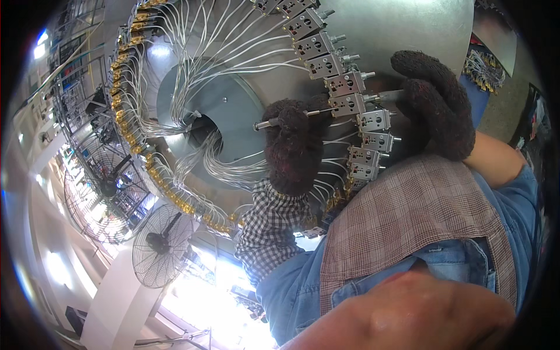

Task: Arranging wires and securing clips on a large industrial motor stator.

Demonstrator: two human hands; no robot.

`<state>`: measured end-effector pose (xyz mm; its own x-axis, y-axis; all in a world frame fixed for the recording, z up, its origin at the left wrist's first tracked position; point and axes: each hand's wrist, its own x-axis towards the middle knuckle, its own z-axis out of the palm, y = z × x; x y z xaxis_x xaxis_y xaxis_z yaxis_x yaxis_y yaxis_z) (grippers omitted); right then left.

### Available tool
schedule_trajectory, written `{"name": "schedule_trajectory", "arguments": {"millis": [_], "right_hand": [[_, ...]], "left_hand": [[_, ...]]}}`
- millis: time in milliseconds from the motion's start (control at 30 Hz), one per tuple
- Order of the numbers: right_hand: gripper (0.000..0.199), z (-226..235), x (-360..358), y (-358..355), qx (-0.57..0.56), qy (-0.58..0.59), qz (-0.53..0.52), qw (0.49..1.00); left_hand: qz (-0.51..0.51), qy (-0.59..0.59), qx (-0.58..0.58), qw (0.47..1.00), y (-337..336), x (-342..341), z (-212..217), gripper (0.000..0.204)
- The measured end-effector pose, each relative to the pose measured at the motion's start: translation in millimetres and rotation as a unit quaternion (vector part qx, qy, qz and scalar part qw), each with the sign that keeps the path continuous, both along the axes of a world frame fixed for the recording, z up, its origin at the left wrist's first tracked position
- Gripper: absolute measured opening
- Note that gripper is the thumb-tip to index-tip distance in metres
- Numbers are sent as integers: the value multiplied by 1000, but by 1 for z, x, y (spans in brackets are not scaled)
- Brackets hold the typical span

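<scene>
My left hand (293, 146), in a dark knitted glove, is closed round a slim metal rod-shaped tool (266, 124). The tool's thin tip points right and meets, or nearly meets, the side of a small metal box-shaped control unit (347, 105). Across the row, my right hand (440, 105), gloved alike, has its fingers curled round a grey metal stem (389, 95) that points at the same unit's outer side. Whether the stem touches the unit cannot be made out. Similar units (324, 65) with short threaded shafts line the rim, each trailing thin whitish leads (251, 65).
The units sit around a large round metal fixture (431, 26). Leads gather at its central hole (204, 131), and brass-coloured fittings (125, 119) edge its left side. Large caged fans (161, 245) stand at left. More wired parts (484, 71) lie on a blue surface at far right.
</scene>
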<state>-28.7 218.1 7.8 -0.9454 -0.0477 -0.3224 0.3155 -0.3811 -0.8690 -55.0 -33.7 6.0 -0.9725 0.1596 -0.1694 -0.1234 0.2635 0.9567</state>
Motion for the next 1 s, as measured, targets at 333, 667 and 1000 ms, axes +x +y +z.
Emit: {"name": "schedule_trajectory", "arguments": {"millis": [333, 667, 1000], "right_hand": [[43, -3, 5, 10, 97, 72, 10, 993], [44, -12, 35, 18, 44, 82, -27, 995], [42, -5, 35, 19, -7, -85, 10, 996]], "left_hand": [[41, -127, 98, 986, 2, 4, 8, 42], [-171, 27, -286, 943, -1, 22, 8, 35], [-46, -11, -136, 990, 22, 28, 25, 25]]}}
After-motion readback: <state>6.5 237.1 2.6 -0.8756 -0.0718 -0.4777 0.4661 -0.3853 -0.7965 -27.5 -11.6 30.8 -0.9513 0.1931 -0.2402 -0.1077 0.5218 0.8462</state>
